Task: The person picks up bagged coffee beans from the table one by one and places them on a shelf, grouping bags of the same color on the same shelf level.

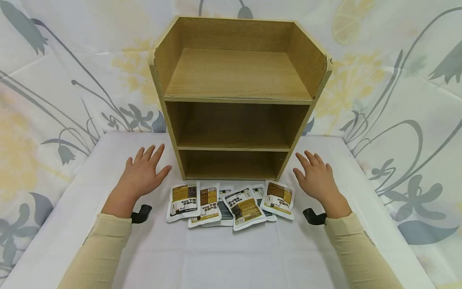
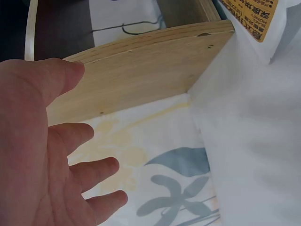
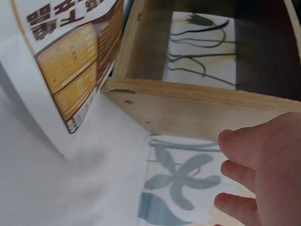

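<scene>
In the head view my left hand [image 1: 141,176] is held out over the table, left of a wooden shelf [image 1: 238,99], its fingers spread and holding nothing. My right hand [image 1: 317,176] mirrors it on the other side, fingers extended and nothing in them. Between the hands, several white packets with brown, yellow or dark labels lie in an overlapping row before the shelf. The leftmost packet [image 1: 184,200] is nearest my left hand, and the rightmost packet [image 1: 278,198] is nearest my right. One packet [image 1: 243,208] lies on top in the middle, partly hiding others.
The shelf has an open top tray with raised sides and two compartments below. It stands at the back of the white-covered table [image 1: 231,261]. Patterned cloth [image 1: 65,96] hangs behind and along both sides. A black strap piece [image 1: 141,214] sits at the left wrist, another [image 1: 314,216] at the right.
</scene>
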`<control>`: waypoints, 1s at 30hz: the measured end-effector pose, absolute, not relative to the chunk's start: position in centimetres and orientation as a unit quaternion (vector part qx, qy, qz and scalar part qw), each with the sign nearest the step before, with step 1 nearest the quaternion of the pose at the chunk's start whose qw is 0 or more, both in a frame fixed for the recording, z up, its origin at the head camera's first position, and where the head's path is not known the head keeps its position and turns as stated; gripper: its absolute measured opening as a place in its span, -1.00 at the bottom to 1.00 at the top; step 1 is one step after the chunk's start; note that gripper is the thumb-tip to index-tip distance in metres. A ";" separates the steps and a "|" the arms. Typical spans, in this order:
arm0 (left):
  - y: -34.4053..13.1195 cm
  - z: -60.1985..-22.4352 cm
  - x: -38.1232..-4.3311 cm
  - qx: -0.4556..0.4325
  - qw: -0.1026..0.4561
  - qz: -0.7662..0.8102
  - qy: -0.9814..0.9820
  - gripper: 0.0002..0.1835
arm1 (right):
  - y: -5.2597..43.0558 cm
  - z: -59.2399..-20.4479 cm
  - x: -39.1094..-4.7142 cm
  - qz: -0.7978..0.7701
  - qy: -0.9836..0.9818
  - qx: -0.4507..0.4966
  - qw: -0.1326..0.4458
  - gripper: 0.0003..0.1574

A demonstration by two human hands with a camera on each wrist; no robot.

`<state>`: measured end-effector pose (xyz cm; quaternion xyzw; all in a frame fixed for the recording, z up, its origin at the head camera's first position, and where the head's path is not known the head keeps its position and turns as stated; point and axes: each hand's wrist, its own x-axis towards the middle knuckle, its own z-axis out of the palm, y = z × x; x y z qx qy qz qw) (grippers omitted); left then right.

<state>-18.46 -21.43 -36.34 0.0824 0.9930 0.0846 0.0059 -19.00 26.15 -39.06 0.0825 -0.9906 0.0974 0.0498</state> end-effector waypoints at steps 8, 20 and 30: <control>-21.4 -36.0 -18.3 0.083 -0.002 0.087 0.993 -0.23 | 25.5 -38.5 -18.2 0.109 -0.987 0.095 0.064 -0.25; -21.1 -35.2 -18.3 0.098 -0.019 0.115 0.988 -0.23 | 24.2 -37.4 -16.9 0.112 -0.985 0.119 0.055 -0.20; -20.4 -35.2 -18.4 0.110 -0.033 0.148 0.982 -0.24 | 23.7 -37.4 -15.7 0.102 -0.988 0.113 0.030 -0.17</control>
